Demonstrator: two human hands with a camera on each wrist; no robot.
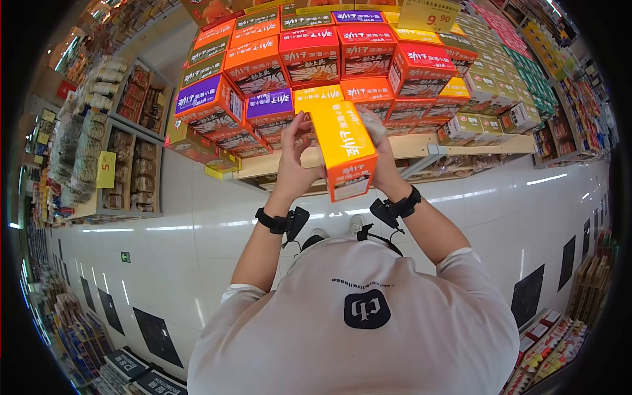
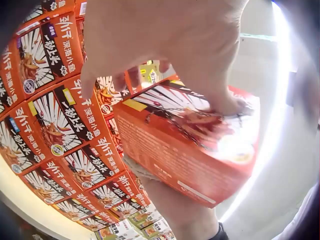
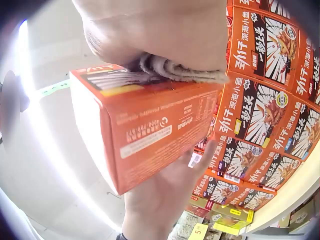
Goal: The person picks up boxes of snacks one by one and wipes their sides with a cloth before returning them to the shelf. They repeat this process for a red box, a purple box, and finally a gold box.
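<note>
An orange-and-yellow box (image 1: 343, 141) is held up in front of the stacked boxes, its yellow side facing up in the head view. My left hand (image 1: 296, 161) grips its left side; in the left wrist view the thumb of this hand (image 2: 170, 45) presses on the printed face of the box (image 2: 190, 145), with the fingers curved beyond it. On the other side my right hand (image 1: 385, 161) holds a folded greyish cloth (image 1: 374, 125) against the box. The right wrist view shows the cloth (image 3: 175, 70) between the right hand (image 3: 160, 30) and the box (image 3: 150, 130).
Stacked orange, red, purple and yellow boxes (image 1: 309, 56) fill the display ahead, above a pale shelf edge (image 1: 263, 166). Green-and-white boxes (image 1: 484, 95) stand at its right. Shelves with packaged goods (image 1: 143, 168) are at the left. Tiled floor (image 1: 217, 210) lies below.
</note>
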